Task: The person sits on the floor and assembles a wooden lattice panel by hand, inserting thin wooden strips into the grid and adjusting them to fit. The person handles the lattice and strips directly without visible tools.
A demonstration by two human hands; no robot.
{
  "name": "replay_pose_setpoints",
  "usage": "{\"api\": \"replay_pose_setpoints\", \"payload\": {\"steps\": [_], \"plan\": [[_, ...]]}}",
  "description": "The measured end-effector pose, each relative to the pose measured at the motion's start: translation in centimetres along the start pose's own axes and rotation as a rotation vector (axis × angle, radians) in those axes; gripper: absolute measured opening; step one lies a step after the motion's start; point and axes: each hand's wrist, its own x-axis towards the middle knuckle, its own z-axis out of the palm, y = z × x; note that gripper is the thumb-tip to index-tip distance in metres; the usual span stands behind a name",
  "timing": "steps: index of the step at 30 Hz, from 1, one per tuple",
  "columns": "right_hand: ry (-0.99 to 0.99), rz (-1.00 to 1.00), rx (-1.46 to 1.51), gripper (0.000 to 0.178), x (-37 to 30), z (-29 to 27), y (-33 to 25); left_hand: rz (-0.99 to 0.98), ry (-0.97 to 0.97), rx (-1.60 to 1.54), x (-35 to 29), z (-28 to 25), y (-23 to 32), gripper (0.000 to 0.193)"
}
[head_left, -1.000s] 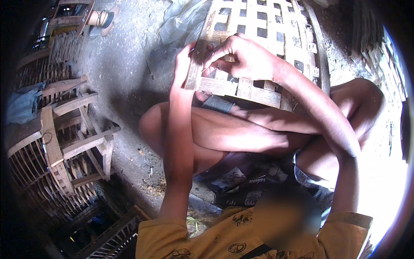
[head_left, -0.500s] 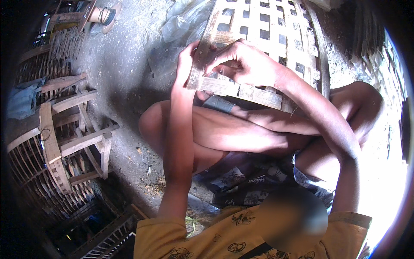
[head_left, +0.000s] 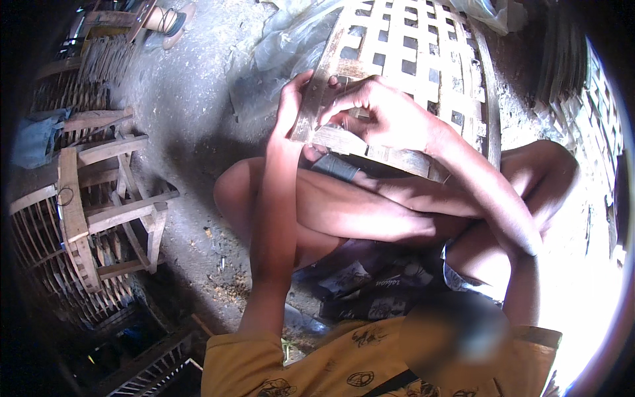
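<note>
A wooden lattice panel (head_left: 431,54) with a slatted grid and a plank frame rests in front of my crossed legs, its near left corner over my feet. My left hand (head_left: 292,104) is wrapped round the left frame rail (head_left: 308,119) close to that corner. Inside the corner, above the near rail (head_left: 344,141), my right hand (head_left: 395,118) is bent with thumb and fingertips brought together. Whatever those fingertips pinch is too small or hidden to make out. A dark strap-like band (head_left: 337,167) shows by my foot beneath the panel.
Clear plastic sheeting (head_left: 278,49) lies on the floor beyond my left hand. At the left stands a rough wooden stool-like frame (head_left: 74,192) among slatted pieces, with a blue cloth (head_left: 34,142) behind. A spool of cord (head_left: 165,23) is at the far left. Long dark strips (head_left: 562,63) stand at the far right.
The whole view has shifted slightly, and the panel's near corner and both hands sit a little lower in the picture. Both hands keep their places at the corner.
</note>
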Motion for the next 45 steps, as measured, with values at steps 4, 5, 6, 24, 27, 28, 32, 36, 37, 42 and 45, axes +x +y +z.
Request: {"api": "replay_pose_setpoints", "payload": {"steps": [4, 5, 6, 24, 27, 28, 32, 36, 37, 42, 45], "plan": [[0.017, 0.018, -0.021, 0.029, -0.2, 0.3, -0.2, 0.004, 0.079, -0.074, 0.1, 0.6, -0.4, 0.042], [0.012, 0.000, -0.019, 0.029, -0.2, 0.5, -0.2, -0.004, 0.085, -0.070, -0.1, 0.6, -0.3, 0.042], [0.010, -0.015, -0.024, 0.029, -0.3, 0.5, -0.2, -0.025, 0.075, -0.105, 0.0, 0.9, -0.3, 0.041], [0.062, 0.012, -0.047, 0.039, -0.7, -0.2, 1.6, 0.071, 0.215, 0.121, -0.5, 1.9, -0.6, 0.039], [0.035, 0.009, 0.077, 0.041, -0.7, 0.9, 2.0, -0.052, 0.032, 0.019, -0.4, 1.2, 0.0, 0.046], [0.018, 0.033, 0.074, 0.041, -0.7, 1.0, 1.8, -0.043, 0.006, 0.016, -0.2, 0.9, 0.0, 0.047], [0.140, 0.028, -0.129, 0.028, -0.3, 1.2, 1.6, 0.059, 0.209, 0.255, 0.4, 0.4, -0.5, 0.045], [0.203, 0.086, -0.205, 0.024, 0.0, -0.1, 1.6, 0.090, 0.127, 0.236, -0.3, 1.0, -0.3, 0.038], [0.221, 0.072, -0.252, 0.025, 0.2, -0.2, 1.7, 0.088, 0.191, 0.257, -0.1, 0.5, -0.4, 0.041], [0.288, 0.202, -0.164, 0.020, 0.0, -2.2, 3.7, 0.073, 0.289, 0.293, 1.1, -0.1, -0.9, 0.046], [0.306, 0.126, 0.194, 0.019, 0.2, -2.1, 6.2, 0.062, 0.248, 0.322, 1.6, -0.5, -1.0, 0.044]]}}
